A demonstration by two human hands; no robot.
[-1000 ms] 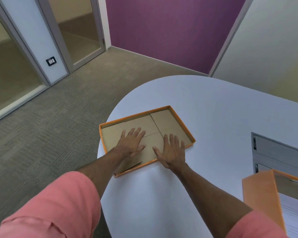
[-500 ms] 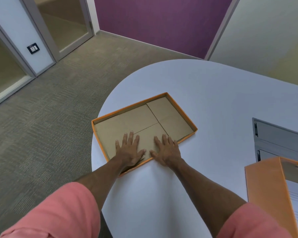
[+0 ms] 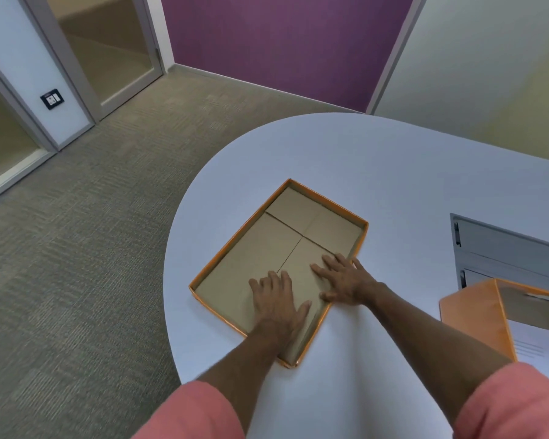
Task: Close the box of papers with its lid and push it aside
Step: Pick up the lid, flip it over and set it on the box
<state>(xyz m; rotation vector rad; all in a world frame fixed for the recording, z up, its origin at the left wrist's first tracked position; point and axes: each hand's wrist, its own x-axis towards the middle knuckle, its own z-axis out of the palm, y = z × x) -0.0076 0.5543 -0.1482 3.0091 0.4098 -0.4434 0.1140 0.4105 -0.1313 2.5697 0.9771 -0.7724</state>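
Observation:
The lid (image 3: 260, 248) is a shallow orange-edged tray with a brown cardboard inside, lying open side up near the rounded left end of the white table (image 3: 377, 172). My left hand (image 3: 279, 304) lies flat inside it near the front rim, fingers spread. Palm down, my right hand (image 3: 346, 282) rests across the lid's right rim, fingers inside. The orange box of papers (image 3: 476, 318) stands at the right edge of view, open, with white printed sheets (image 3: 533, 343) showing inside.
A grey metal cable hatch (image 3: 507, 248) is set in the table behind the box. The table's curved edge runs close to the lid's left side, with carpet floor (image 3: 92, 248) below. Glass doors and a purple wall stand beyond.
The lid has turned clockwise on the table under both hands and slid nearer to me. My hands stay flat on it.

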